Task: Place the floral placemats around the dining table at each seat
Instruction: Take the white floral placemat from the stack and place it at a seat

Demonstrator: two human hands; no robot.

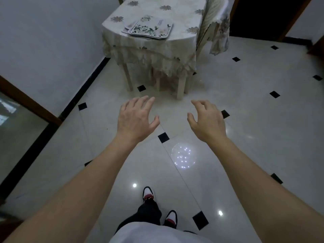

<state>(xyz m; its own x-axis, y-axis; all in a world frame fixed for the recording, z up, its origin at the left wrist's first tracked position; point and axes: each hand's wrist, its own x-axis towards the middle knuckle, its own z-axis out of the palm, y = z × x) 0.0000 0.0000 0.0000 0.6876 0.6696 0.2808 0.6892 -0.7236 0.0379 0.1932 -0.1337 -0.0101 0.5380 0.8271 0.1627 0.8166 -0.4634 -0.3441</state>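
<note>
Head view.

1. Left hand point(135, 118): held out at arm's length above the floor point(254, 123), palm down. Grip apart, fingers spread and lightly bent, holding nothing.
2. Right hand point(207, 121): level with the left and near it. Grip likewise apart, fingers loosely curved, touching nothing.
3. Floor: pale glossy tiles with small black diamond insets, and light spots reflected in them.
4. Shoes point(148, 194): white, black and red, below the arms, one ahead of the other.
5. Desk point(157, 50): ahead of both hands and well apart from them, beside a grey wall. A cream flower-print tablecloth point(121, 46) covers it and hangs low.
6. Floral placemats point(150, 28): an untidy stack lying flat near the desk's front edge. The top one shows green leaves and pale blossoms. The number in the stack cannot be told.
7. Chair point(217, 23): at the desk's right side, draped in a similar cloth.
</note>
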